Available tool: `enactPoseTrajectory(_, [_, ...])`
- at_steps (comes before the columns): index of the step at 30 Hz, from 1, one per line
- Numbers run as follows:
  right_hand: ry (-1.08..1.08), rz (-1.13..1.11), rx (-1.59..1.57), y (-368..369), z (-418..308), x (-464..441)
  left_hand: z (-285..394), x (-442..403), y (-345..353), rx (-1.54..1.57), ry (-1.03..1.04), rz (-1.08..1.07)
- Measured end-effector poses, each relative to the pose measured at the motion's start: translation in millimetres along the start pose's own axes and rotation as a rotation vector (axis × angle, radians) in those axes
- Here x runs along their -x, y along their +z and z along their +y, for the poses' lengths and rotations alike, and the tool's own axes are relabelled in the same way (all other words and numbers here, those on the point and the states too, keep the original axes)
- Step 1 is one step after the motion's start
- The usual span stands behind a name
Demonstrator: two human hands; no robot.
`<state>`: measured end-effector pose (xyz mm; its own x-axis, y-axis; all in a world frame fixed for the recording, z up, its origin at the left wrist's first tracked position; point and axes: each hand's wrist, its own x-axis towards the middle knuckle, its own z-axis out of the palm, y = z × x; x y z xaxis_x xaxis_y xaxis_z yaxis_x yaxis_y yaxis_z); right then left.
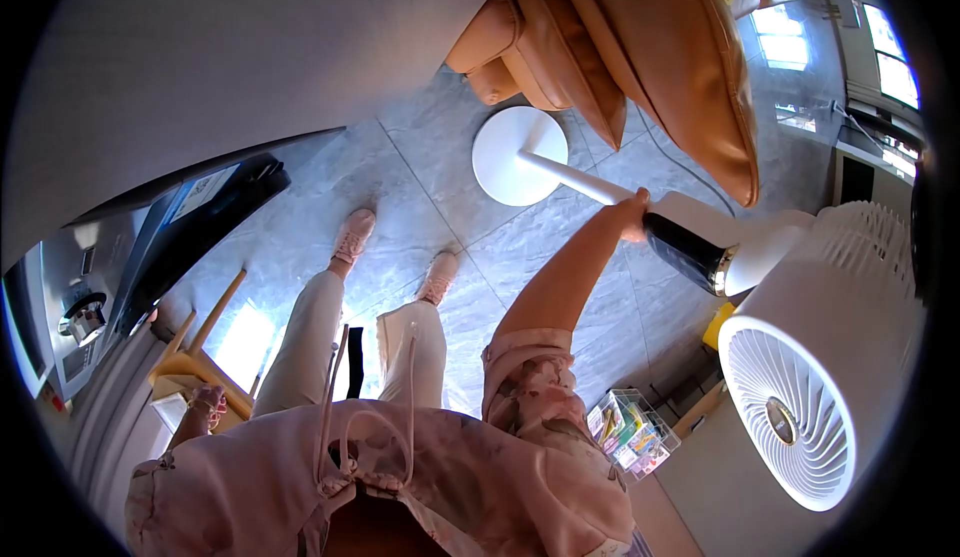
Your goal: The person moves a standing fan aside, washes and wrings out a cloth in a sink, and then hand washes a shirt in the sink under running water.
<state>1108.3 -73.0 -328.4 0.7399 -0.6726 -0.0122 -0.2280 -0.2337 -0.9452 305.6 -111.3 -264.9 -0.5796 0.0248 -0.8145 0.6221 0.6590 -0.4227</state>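
Note:
A white floor fan leans across the right side of the view, with its round head (785, 412) large at the lower right. Its slim pole (580, 178) runs down to a white disc base (505, 157) on the floor. My right hand (633, 217) is wrapped round the pole, just below the black panel (685, 249). At the lower left, my left hand (212, 400) hangs by my side with curled fingers and a bracelet at the wrist. It is close to a wooden chair (225, 382); what it holds, if anything, is too small to make out.
A brown leather sofa (640, 47) stands beyond the fan base, with a thin cable (685, 165) on the floor beside it. A clear bin (632, 432) of colourful packets is below the fan. A pale panel (230, 57) fills the upper left, near a black appliance (190, 232).

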Motion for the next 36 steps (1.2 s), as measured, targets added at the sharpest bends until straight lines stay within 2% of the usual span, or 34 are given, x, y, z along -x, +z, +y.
enactPoseTrajectory(3, [0.0,-0.026,0.008,1,-5,21,-2,-8,-6,0.008,0.141,-0.082])
enactPoseTrajectory(5, [0.01,-0.094,0.028,0,0,20,2,-15,-4,0.026,0.074,-0.036])
enactPoseTrajectory(8, [-0.227,-0.377,-0.033,-11,26,1,5,-31,3,0.035,0.064,-0.046])
enactPoseTrajectory(11, [-0.375,-0.913,-0.147,-35,29,-22,3,-36,7,0.027,0.064,-0.053])
enactPoseTrajectory(12, [-0.298,-1.066,-0.091,-38,28,-41,4,-36,9,0.024,0.061,-0.049])
enactPoseTrajectory(14, [-0.365,-1.289,0.03,-39,14,-67,6,-37,14,0.017,0.056,-0.038])
enactPoseTrajectory(17, [-0.574,-1.337,-0.082,-37,10,-68,1,-43,22,0.033,0.109,-0.046])
enactPoseTrajectory(18, [-0.486,-1.293,-0.124,-35,18,-66,-4,-45,23,0.044,0.134,-0.051])
enactPoseTrajectory(20, [-0.317,-1.194,-0.204,-31,30,-61,0,-42,23,0.081,0.038,-0.083])
enactPoseTrajectory(25, [-0.15,-0.869,-0.263,-29,35,-43,40,13,7,0.195,-0.141,-0.149])
enactPoseTrajectory(28, [-0.156,-0.599,-0.252,-24,39,-30,32,15,17,0.224,-0.037,-0.106])
enactPoseTrajectory(29, [-0.085,-0.494,-0.245,-24,35,-23,23,8,27,0.15,0.056,-0.048])
enactPoseTrajectory(32, [-0.172,-0.515,-0.275,-28,43,-24,5,-25,47,0.13,0.159,-0.026])
enactPoseTrajectory(33, [-0.103,-0.58,-0.24,-34,40,-25,1,-37,48,0.16,0.165,-0.043])
enactPoseTrajectory(36, [-0.113,-0.678,-0.231,-43,39,-26,8,-39,47,0.097,0.148,-0.021])
